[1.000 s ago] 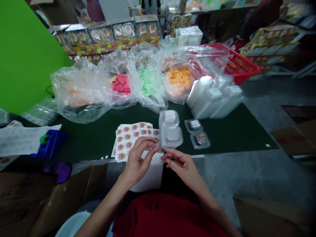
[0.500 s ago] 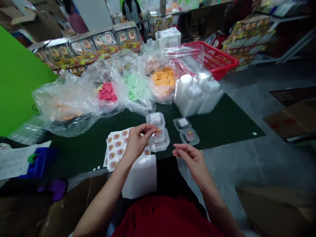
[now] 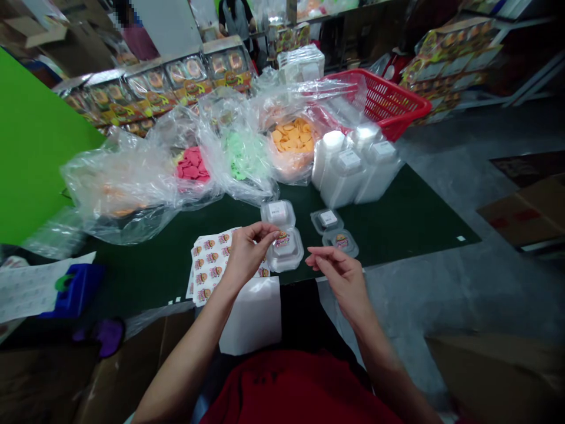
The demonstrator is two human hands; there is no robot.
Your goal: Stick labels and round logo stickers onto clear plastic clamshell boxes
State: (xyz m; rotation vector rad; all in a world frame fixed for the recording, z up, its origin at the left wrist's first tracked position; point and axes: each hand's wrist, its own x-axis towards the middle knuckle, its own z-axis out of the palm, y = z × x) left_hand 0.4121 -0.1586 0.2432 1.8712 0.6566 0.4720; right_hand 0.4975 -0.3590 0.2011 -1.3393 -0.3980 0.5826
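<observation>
My left hand (image 3: 247, 253) hovers over a sheet of burger stickers (image 3: 210, 268), its fingertips pinched on a sticker (image 3: 282, 238) that lies on an open clear clamshell container (image 3: 282, 242). My right hand (image 3: 338, 274) floats just right of that container, fingers loosely curled and apart, holding nothing. A second open clamshell (image 3: 335, 232) with a sticker sits a little further right on the dark green table (image 3: 397, 218).
Plastic bags of pink (image 3: 192, 165), green (image 3: 241, 156) and orange pieces (image 3: 293, 135) line the table's far side. Stacks of clear containers (image 3: 353, 168) and a red basket (image 3: 388, 103) stand at the right. A blue dispenser (image 3: 73, 288) lies left. A white block (image 3: 251, 315) rests near my lap.
My left hand carried a sticker from the sheet onto the clamshell lid and stays there. My right hand moved apart to the right, then drifted slightly back toward the container.
</observation>
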